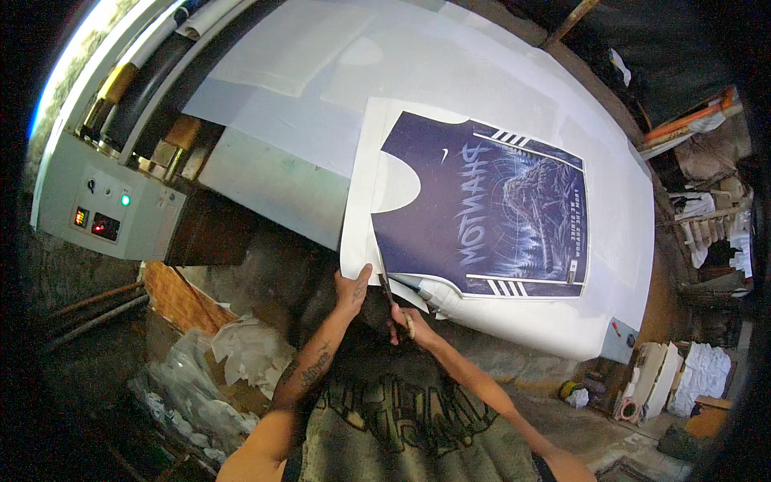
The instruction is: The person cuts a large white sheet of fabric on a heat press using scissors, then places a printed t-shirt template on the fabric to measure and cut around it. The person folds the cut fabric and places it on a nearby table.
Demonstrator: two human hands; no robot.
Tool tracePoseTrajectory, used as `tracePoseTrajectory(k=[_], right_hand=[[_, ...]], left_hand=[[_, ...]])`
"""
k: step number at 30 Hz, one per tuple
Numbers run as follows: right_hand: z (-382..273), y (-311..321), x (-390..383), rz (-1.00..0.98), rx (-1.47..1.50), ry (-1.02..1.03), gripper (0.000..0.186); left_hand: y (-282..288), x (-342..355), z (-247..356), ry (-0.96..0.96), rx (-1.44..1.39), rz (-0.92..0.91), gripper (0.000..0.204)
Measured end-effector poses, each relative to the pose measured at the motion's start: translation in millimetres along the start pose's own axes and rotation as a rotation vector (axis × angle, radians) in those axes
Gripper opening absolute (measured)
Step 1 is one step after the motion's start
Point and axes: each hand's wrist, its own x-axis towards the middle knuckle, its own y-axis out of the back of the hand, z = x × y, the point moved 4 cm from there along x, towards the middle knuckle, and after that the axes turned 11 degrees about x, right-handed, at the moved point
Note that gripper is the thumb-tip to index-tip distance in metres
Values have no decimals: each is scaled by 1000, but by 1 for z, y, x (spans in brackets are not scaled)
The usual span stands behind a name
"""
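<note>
A white paper sheet (356,209) printed with a dark navy shirt-front design and landscape artwork (490,205) lies on the table at the centre. My left hand (353,285) pinches this sheet at its lower left corner, thumb on top. My right hand (405,325) grips scissors (385,283) at the sheet's near edge, below the design's neckline side, with the blades pointing away from me at the paper. Loose white paper edges hang under the sheet beside the scissors.
A broad table (297,64) covered in white sheets fills the upper middle. A roller machine (104,209) with a control panel stands at the left. Below it lie plastic and paper scraps (201,394). Stacked boards and white bundles (666,377) stand at the lower right.
</note>
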Motion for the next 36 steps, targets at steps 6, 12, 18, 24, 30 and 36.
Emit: tracePoseTrajectory(k=[6, 12, 18, 24, 30, 36], right_hand=[[-9, -14, -7, 139, 41, 82, 52], [-44, -6, 38, 143, -35, 206, 64], [-70, -3, 84, 226, 6, 230, 72], [-110, -4, 124, 205, 269, 407, 74], [-144, 11, 182, 301, 335, 341, 75], [-223, 43, 228, 274, 322, 494, 60]], left_hand=[[-1, -6, -3, -27, -54, 44, 41], [4, -18, -12, 15, -67, 11, 42], [1, -62, 24, -5, -337, -164, 48], [16, -113, 52, -276, -31, -209, 40], [22, -148, 79, -339, 52, -191, 44], [48, -161, 66, 270, 339, -72, 45]])
